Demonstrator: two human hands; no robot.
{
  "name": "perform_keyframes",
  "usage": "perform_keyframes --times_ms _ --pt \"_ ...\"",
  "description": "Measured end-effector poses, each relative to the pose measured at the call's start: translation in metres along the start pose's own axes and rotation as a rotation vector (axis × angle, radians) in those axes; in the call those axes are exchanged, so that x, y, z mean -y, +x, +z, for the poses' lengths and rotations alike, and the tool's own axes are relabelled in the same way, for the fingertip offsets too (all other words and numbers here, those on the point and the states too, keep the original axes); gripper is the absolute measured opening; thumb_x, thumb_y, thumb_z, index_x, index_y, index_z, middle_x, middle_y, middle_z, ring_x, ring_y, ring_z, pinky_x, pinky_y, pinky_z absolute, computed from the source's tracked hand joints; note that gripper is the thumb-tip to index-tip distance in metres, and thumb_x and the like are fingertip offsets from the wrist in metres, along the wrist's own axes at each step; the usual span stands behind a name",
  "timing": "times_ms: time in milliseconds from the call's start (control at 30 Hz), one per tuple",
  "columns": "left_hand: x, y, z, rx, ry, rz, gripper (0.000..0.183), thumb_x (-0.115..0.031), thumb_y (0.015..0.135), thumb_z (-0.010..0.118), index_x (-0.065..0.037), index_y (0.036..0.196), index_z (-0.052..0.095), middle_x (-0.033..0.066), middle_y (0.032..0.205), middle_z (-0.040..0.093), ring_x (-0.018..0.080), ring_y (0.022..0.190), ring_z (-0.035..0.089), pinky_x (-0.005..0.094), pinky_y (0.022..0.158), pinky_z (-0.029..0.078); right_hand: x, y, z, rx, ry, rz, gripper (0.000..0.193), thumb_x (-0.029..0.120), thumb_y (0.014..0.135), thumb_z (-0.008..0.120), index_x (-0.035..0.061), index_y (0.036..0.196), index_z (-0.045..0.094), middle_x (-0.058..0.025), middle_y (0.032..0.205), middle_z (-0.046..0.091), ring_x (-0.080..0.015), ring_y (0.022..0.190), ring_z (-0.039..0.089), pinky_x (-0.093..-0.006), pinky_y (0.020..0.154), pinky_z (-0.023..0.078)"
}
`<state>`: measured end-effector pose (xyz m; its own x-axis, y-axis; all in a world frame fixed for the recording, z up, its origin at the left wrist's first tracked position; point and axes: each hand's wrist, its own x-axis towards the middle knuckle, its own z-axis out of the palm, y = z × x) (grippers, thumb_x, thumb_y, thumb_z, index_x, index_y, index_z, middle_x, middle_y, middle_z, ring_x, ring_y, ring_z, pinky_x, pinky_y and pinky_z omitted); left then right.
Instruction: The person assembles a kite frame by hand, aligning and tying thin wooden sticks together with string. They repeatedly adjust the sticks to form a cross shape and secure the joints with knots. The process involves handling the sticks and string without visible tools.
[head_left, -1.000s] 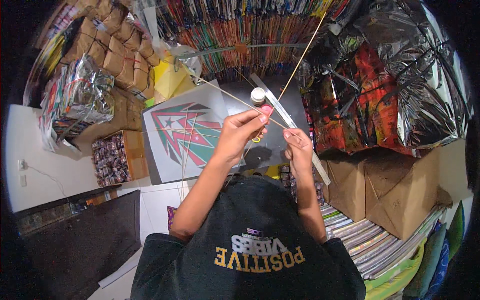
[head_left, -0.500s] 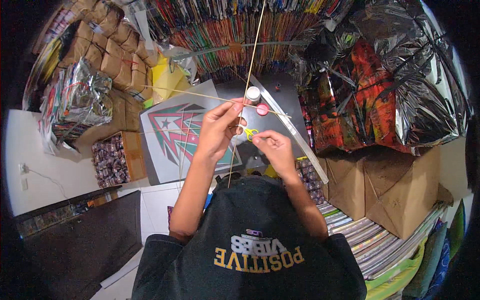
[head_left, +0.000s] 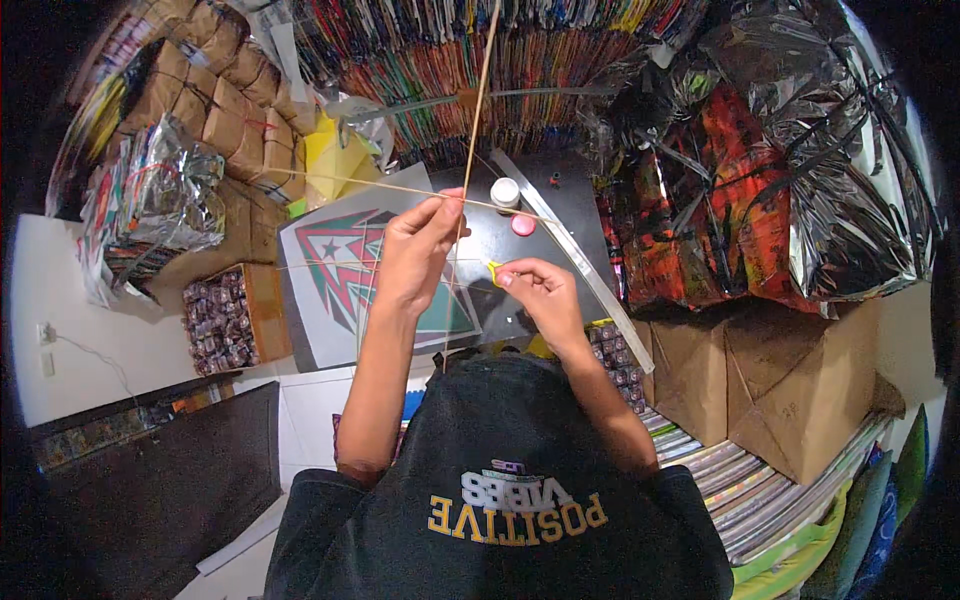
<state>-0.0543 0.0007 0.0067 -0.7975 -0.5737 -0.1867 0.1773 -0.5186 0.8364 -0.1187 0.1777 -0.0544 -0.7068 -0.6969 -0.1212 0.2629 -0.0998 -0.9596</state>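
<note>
Two thin bamboo sticks cross at the fingertips of my left hand (head_left: 422, 250), which pinches them together over the table. The upright stick (head_left: 478, 110) runs up past the far edge of the table and down toward my shirt; the crosswise stick (head_left: 370, 182) slants from the far left to the right. My right hand (head_left: 543, 295) pinches small yellow scissors (head_left: 492, 270), mostly hidden by the fingers, just right of the upright stick. Under my left arm, more thin sticks lie over a white sheet (head_left: 320, 340) with a red, green and black star design.
A white jar (head_left: 505, 192) and a pink lid (head_left: 523, 225) stand beyond my hands, beside a long metal ruler (head_left: 600, 290). Wrapped bundles (head_left: 720, 190) and cardboard boxes (head_left: 800, 370) crowd the right. At left stands an open box of small packets (head_left: 222, 320).
Both hands have moved slightly left, carrying the crossed sticks and the scissors. The upright stick leans differently, and the yellow handles are now more covered by my right fingers.
</note>
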Motion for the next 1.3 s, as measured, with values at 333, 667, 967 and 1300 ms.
perform_keyframes --times_ms 333,667,967,1300 --pt "0.003 0.001 0.000 -0.066 0.084 0.098 0.027 -0.018 0.097 0.068 0.003 0.114 0.067 -0.0063 0.069 0.050 0.0046 0.062 0.039 0.0244 0.061 0.037 0.030 -0.005 0.014 -0.130 -0.006 -0.186 0.015 0.008 0.094 0.069 -0.0005 0.107 0.070 0.0092 0.075 0.056 0.0031 0.063 0.041 -0.0165 0.052 0.029" --pt "0.009 -0.004 0.006 -0.054 0.016 0.052 0.026 -0.015 0.093 0.072 0.003 0.112 0.071 -0.0029 0.078 0.061 0.0040 0.063 0.046 0.0222 0.058 0.036 0.038 0.019 0.036 -0.066 0.000 -0.208 0.012 0.008 0.092 0.071 0.0020 0.102 0.073 0.0116 0.074 0.049 0.0024 0.063 0.036 -0.0176 0.053 0.026" --pt "0.011 -0.010 0.014 -0.073 -0.016 -0.042 0.029 -0.020 0.097 0.068 -0.002 0.119 0.067 -0.0056 0.077 0.060 0.0025 0.064 0.050 0.0213 0.058 0.038 0.035 0.029 0.041 -0.230 -0.437 -0.497 0.020 0.007 0.083 0.079 0.0064 0.102 0.075 0.0022 0.071 0.058 -0.0025 0.058 0.040 -0.0215 0.050 0.030" --pt "0.011 -0.011 0.011 -0.044 0.029 -0.072 0.027 -0.020 0.094 0.072 -0.001 0.113 0.071 -0.0019 0.082 0.066 0.0034 0.065 0.053 0.0192 0.056 0.041 0.035 0.035 0.041 -0.226 -0.384 -0.323 0.023 0.012 0.082 0.078 0.0017 0.102 0.073 -0.0013 0.071 0.064 -0.0012 0.048 0.043 -0.0217 0.045 0.033"
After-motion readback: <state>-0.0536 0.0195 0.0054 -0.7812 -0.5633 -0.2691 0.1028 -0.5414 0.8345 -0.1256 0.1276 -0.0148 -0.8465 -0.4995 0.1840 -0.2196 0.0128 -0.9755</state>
